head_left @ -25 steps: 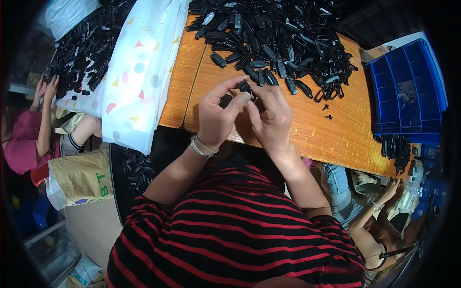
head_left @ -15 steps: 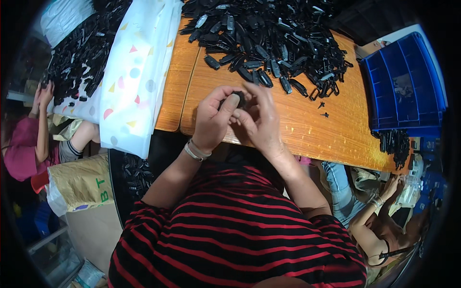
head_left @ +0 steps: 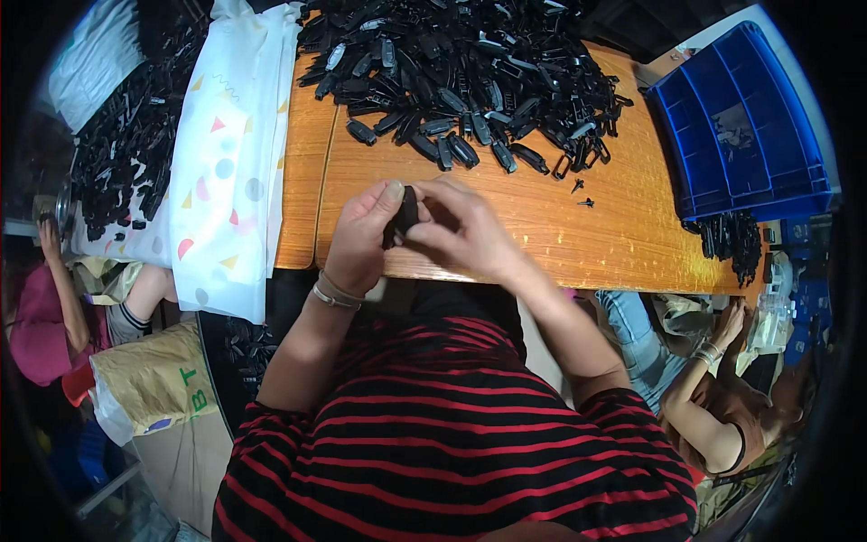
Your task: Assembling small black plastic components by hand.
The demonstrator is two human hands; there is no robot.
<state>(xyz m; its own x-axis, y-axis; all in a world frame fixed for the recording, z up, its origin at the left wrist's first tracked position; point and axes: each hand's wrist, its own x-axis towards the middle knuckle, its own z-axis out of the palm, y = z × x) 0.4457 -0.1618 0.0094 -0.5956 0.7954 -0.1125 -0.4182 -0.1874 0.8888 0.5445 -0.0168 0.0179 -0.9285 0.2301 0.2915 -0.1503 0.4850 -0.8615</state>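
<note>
Both hands, left (head_left: pixel 361 237) and right (head_left: pixel 465 237), pinch one black part (head_left: pixel 405 213) tight above the counter (head_left: pixel 506 226) edge; a slip could drop it.

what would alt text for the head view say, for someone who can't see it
A person's left hand and right hand together hold a small black plastic part over the near edge of a wooden table. A big pile of similar black parts lies beyond, with a blue bin at right.

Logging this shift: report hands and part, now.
Both hands, left hand and right hand, pinch one black plastic part. Held over wooden table edge. Pile of parts beyond, clear.
</note>
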